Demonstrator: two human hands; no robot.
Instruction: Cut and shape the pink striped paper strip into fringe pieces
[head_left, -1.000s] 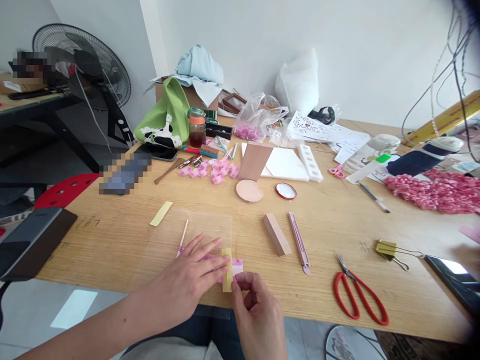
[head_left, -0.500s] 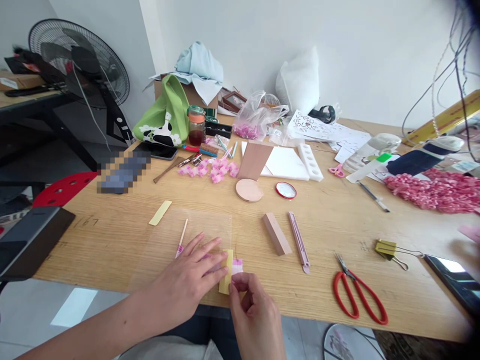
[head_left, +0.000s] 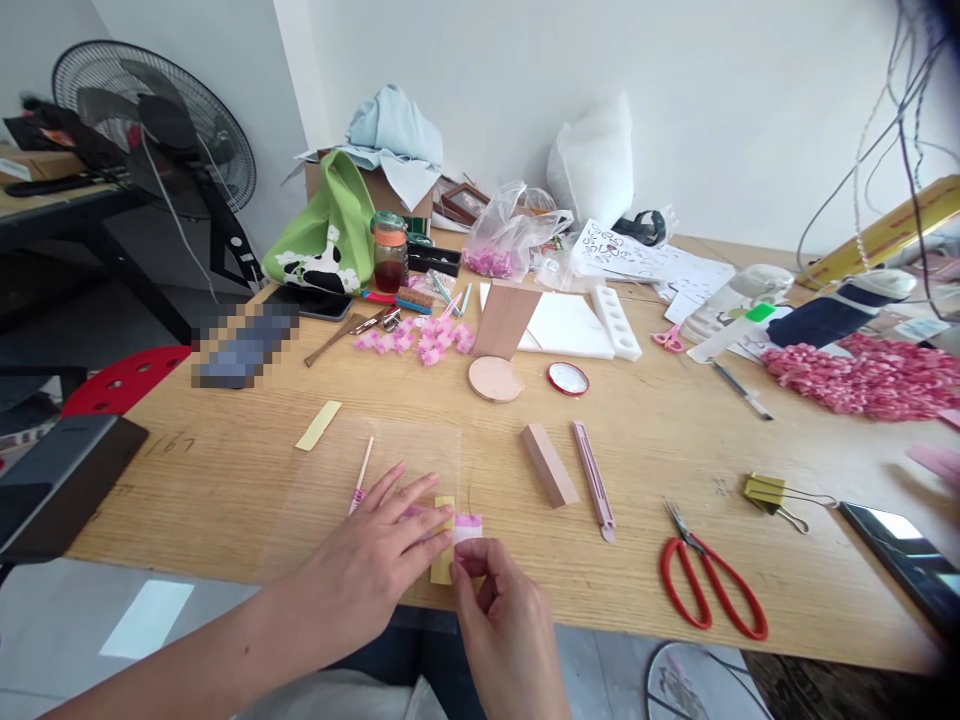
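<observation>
At the near edge of the desk [head_left: 187, 480], the left hand [head_left: 367, 555] is held open and flat, its grip released, with the fingers laid against a yellow strip [head_left: 442, 545]. Beneath the hand lies a clear plastic sheet [head_left: 405, 445]. The right hand [head_left: 499, 620] is clenched, its fingertips [head_left: 461, 563] pinching a pink-and-white strip [head_left: 468, 530] just right of the yellow strip. A thin wooden stick [head_left: 363, 475] with a pink lower end is laid on the sheet, just beyond the left hand, and a pale yellow slip [head_left: 318, 425] is placed left of the sheet.

Further right, a wooden block [head_left: 550, 464], a pink craft knife [head_left: 594, 480], red-handled scissors [head_left: 712, 590] and a brass binder clip [head_left: 765, 490] are spread across the desk. Beyond these, pink paper bunches [head_left: 412, 343], a round tan disc [head_left: 495, 378] and a red-rimmed mirror [head_left: 568, 378] are set out. A heap of pink garland [head_left: 862, 378] is piled at the far right.
</observation>
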